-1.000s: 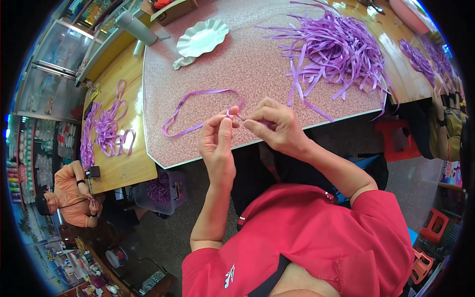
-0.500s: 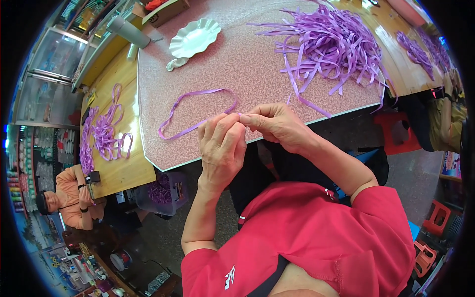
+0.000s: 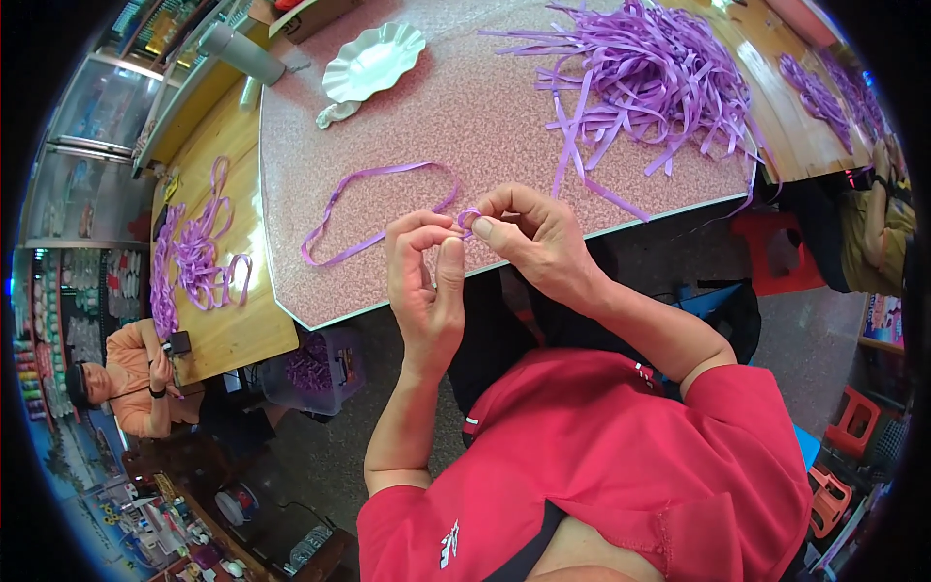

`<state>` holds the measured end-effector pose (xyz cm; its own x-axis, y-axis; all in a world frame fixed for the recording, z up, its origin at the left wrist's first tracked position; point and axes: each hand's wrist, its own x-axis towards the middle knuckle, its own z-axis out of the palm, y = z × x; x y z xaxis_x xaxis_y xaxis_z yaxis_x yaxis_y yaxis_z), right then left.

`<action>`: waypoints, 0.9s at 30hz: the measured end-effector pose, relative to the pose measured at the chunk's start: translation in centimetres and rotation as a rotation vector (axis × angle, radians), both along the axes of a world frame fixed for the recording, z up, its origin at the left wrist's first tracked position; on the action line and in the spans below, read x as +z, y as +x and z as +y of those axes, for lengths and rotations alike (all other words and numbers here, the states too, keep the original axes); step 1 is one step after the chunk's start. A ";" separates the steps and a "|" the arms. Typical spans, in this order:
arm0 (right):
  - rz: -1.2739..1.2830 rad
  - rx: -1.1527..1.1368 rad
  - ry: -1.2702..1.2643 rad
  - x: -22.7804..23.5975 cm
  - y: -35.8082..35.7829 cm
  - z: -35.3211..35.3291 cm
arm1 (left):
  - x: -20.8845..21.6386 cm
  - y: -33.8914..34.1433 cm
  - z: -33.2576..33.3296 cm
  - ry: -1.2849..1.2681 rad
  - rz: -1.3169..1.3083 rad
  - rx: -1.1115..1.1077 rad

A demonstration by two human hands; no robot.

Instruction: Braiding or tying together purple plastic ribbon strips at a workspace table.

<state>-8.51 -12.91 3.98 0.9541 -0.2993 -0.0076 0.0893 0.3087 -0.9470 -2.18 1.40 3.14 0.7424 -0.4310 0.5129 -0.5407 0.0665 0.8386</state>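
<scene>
Ribbon: your purple ribbon (image 3: 390,168) lies in a long open loop at 9 o'clock from your fingertips, flat on the mat, one end of it running in behind your left fingers.
Curl: a small ring of purple ribbon (image 3: 467,210) stands up between your two hands; you cannot tell from here whether it joins the loop, as your fingers cover that stretch.
Right hand: your right hand (image 3: 545,242) grasps the curl, thumb and forefinger pinched together on it.
Left hand: your left hand (image 3: 425,286) has its fingers bent and its thumb raised, tips just beside the curl; whether they grip any ribbon cannot be told.
Mat: the speckled pink mat (image 3: 427,116) spreads from 9 round to 2 o'clock, its near edge passing under your hands.
Pile: a big tangled heap of purple ribbons (image 3: 659,92) sits on it at 2 o'clock, well apart from the loop.
Plate: a white scalloped plate (image 3: 376,60) rests at 11 o'clock.
Flask: a grey flask (image 3: 240,53) is at 10 o'clock, past the plate.
Side table: at 9 o'clock, more ribbons (image 3: 202,257) lie on bare wood.
Bin: a clear bin (image 3: 335,388) is down between 7 and 8 o'clock.
Co-worker: a person in orange (image 3: 131,354) is at 8 o'clock.
</scene>
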 end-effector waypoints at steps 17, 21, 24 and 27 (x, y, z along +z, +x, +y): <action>-0.081 -0.029 -0.445 0.5 -0.5 -1.1 | -0.3 -1.1 -1.8 0.013 -0.167 0.110; -0.219 -0.122 -0.622 0.3 -0.5 -1.4 | 0.6 -1.6 -1.9 -0.148 0.234 -0.013; -0.436 -0.208 -0.813 -0.4 0.0 -1.8 | 1.0 -1.1 -1.5 -0.138 0.362 -0.097; -0.538 -0.214 -0.924 -0.2 0.0 -2.1 | 1.5 -0.6 -1.2 -0.119 0.468 -0.179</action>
<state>-8.53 -15.03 3.80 0.6925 -0.1351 0.7086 0.5285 -0.5736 -0.6258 -2.80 0.18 4.65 0.8243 -0.5309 0.1967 -0.0809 0.2334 0.9690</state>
